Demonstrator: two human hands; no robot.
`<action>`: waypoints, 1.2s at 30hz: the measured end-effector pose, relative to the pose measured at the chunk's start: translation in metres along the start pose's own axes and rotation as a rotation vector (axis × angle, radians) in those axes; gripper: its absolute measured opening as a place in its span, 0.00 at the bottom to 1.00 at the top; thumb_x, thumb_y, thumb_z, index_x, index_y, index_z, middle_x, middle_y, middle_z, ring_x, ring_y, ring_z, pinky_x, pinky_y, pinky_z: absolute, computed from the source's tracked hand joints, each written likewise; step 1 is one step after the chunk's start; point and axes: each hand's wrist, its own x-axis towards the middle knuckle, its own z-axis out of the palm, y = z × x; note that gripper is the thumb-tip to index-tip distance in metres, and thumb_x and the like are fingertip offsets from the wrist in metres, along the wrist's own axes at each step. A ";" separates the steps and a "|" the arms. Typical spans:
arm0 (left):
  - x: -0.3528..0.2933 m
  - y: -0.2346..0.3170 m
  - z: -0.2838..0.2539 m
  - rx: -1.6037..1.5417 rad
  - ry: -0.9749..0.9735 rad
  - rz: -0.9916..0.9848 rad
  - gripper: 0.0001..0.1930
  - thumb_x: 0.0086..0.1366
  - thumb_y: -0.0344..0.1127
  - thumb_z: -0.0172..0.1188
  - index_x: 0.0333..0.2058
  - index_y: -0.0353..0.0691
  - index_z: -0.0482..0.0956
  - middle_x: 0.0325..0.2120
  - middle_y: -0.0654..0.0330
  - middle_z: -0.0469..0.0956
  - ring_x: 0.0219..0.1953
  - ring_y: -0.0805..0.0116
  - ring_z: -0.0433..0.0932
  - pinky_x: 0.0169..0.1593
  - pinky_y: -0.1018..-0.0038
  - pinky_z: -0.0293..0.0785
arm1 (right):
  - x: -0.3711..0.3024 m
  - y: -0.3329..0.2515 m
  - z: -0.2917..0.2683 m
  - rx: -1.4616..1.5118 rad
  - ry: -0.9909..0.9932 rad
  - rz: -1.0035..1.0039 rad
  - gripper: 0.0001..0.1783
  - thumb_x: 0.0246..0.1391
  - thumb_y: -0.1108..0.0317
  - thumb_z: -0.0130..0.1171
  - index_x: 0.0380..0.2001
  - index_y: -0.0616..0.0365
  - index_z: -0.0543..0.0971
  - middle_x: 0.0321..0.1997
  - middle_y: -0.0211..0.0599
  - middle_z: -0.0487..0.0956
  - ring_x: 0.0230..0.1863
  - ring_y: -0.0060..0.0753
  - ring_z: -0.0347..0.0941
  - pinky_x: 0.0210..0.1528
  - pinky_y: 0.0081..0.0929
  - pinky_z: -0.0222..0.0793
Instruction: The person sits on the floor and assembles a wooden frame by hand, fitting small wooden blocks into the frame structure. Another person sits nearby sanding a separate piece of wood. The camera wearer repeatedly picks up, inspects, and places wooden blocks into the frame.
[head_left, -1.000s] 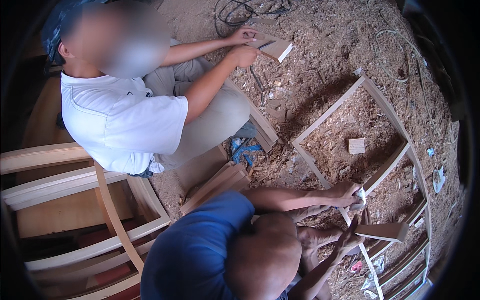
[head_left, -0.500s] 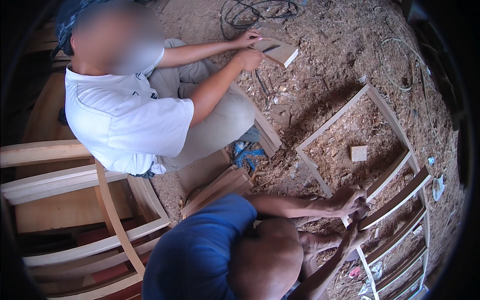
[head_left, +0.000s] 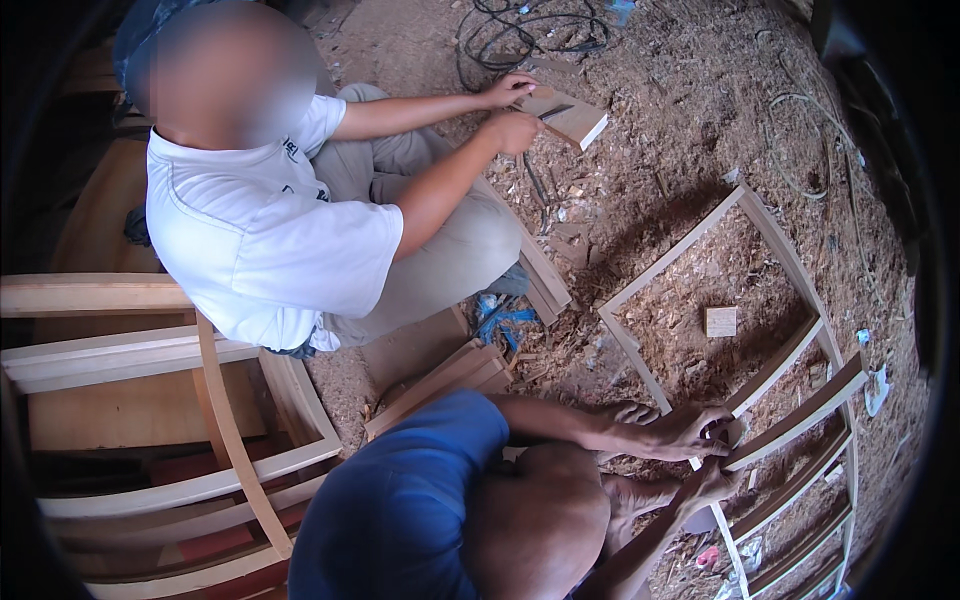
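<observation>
My left hand (head_left: 688, 433) is closed near one end of a curved wooden slat (head_left: 800, 418), its fingers curled by a small greyish thing that I cannot make out. Just below it, my right hand (head_left: 708, 484) grips the same end of the slat. That end rests at a side rail (head_left: 731, 550) of a ladder-like wooden frame (head_left: 650, 372) lying on the shavings. Several curved crosspieces (head_left: 800, 487) run across the frame. My bent knee (head_left: 540, 505) and blue sleeve (head_left: 420, 470) hide part of the near side.
A co-worker in a white shirt (head_left: 270, 230) sits at upper left, holding a thin dark tool (head_left: 556, 112) on a wooden board (head_left: 575, 122). A small wood block (head_left: 720, 321) lies inside the frame. Curved timber (head_left: 120, 490) fills the left. A black cable (head_left: 510, 40) coils at the top.
My left hand has come slightly nearer and its fingers have shifted at the slat's end. My right hand stays there. The whole view has moved a little.
</observation>
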 end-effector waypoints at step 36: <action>0.018 -0.018 -0.006 0.130 0.040 0.291 0.11 0.68 0.39 0.61 0.35 0.36 0.80 0.30 0.60 0.79 0.34 0.67 0.78 0.41 0.66 0.74 | -0.009 -0.018 -0.018 0.356 -0.321 0.267 0.17 0.55 0.65 0.70 0.43 0.63 0.78 0.21 0.24 0.74 0.18 0.16 0.67 0.20 0.14 0.61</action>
